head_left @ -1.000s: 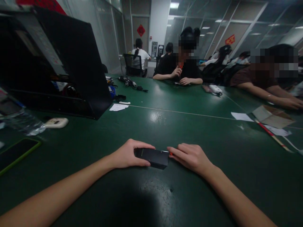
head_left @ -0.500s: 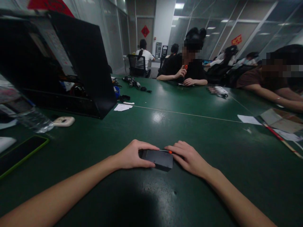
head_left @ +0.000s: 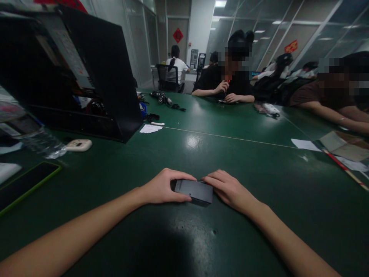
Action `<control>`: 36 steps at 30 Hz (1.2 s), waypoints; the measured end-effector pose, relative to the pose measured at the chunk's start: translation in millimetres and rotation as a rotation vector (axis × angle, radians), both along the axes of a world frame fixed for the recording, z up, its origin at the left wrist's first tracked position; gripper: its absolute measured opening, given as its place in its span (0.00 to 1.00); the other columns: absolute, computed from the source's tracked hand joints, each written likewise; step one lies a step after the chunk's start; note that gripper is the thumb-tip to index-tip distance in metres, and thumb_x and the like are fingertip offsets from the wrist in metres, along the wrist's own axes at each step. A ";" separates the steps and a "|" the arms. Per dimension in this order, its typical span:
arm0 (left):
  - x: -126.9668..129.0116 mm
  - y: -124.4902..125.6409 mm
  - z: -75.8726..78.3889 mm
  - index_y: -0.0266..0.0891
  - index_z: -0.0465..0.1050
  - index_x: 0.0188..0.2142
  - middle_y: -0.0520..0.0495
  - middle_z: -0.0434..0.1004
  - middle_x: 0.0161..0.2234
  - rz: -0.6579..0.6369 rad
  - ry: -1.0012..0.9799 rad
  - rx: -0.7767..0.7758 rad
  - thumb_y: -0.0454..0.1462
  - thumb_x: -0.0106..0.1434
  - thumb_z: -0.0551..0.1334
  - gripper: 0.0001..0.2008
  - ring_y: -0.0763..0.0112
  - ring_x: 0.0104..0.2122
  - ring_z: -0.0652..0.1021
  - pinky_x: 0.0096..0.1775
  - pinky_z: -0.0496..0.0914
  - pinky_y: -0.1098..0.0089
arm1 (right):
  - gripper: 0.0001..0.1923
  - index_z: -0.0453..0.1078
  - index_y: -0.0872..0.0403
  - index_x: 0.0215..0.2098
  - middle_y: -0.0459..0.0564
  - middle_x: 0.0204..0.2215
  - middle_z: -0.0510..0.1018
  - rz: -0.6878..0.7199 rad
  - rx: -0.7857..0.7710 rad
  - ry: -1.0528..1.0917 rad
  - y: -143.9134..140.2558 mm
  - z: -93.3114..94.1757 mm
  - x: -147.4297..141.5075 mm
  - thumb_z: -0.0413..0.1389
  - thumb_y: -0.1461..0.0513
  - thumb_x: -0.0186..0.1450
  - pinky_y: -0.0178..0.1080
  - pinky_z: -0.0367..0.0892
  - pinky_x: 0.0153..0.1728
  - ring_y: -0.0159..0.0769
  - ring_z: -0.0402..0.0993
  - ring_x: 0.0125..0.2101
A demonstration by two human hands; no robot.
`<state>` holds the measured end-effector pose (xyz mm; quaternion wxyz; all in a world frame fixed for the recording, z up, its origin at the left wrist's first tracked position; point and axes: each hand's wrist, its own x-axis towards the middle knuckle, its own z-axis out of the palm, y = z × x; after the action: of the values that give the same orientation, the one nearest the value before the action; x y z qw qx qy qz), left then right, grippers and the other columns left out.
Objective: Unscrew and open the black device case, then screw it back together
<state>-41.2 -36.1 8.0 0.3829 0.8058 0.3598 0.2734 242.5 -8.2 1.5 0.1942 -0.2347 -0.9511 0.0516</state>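
Note:
A dark grey rectangular box (head_left: 194, 190) lies on the green table (head_left: 161, 238) in front of me. My left hand (head_left: 170, 187) grips its left end, with the thumb along the near side and the fingers along the far side. My right hand (head_left: 223, 187) rests at the box's right end, fingers bent together against its far right corner. A thin pale sliver shows at the far edge between the hands. What the right fingers hold there is mostly hidden behind the box.
An open black computer case (head_left: 95, 77) stands at the left. Near it are a plastic bottle (head_left: 43, 142), a phone with a green edge (head_left: 29, 184) and a cream-coloured object (head_left: 79, 145). Cables (head_left: 164, 99) lie further back. A co-worker (head_left: 225, 84) sits opposite, another person (head_left: 325, 100) at the right.
The thin rod with an orange end, seen earlier along the box's far edge by my right fingers, is now almost hidden. The far edge of the box appears slightly raised. Both hands stay nearly in place.

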 end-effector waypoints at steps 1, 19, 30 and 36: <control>0.2 -0.2 -0.9 0.41 0.78 0.54 0.42 0.83 0.51 0.013 -0.015 -0.024 0.46 0.57 0.72 0.26 0.55 0.50 0.81 0.53 0.70 0.60 | 0.16 0.71 0.55 0.56 0.57 0.44 0.80 -0.004 -0.009 0.004 -0.2 0.2 -0.3 0.46 0.65 0.74 0.44 0.73 0.43 0.41 0.75 0.43; 12.1 15.1 -12.5 0.31 0.74 0.52 0.43 0.77 0.36 0.245 -0.904 -0.553 0.48 0.70 0.59 0.23 0.70 0.32 0.73 0.38 0.68 0.69 | 0.11 0.75 0.53 0.49 0.55 0.43 0.80 -0.378 -0.009 0.047 -10.6 -3.2 4.1 0.54 0.60 0.71 0.45 0.75 0.41 0.44 0.76 0.42; 16.9 37.9 -9.7 0.33 0.70 0.56 0.40 0.80 0.40 0.290 -1.097 -0.759 0.39 0.70 0.53 0.19 0.64 0.36 0.80 0.39 0.72 0.67 | 0.18 0.71 0.56 0.53 0.62 0.48 0.78 -0.326 0.055 0.213 -19.4 -0.4 5.1 0.51 0.53 0.73 0.54 0.69 0.49 0.49 0.73 0.48; 18.1 28.4 -8.1 0.30 0.72 0.55 0.38 0.81 0.41 0.281 -1.065 -0.756 0.37 0.70 0.53 0.19 0.64 0.34 0.80 0.37 0.72 0.67 | 0.42 0.59 0.57 0.63 0.63 0.51 0.77 -0.231 -0.037 0.213 -53.8 -3.8 -22.7 0.62 0.42 0.62 0.56 0.71 0.50 0.53 0.74 0.50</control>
<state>-23.1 -7.7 -0.1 0.7251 0.3164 0.2942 0.5363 219.8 -61.9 -2.3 0.2943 -0.3392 -0.8907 0.0709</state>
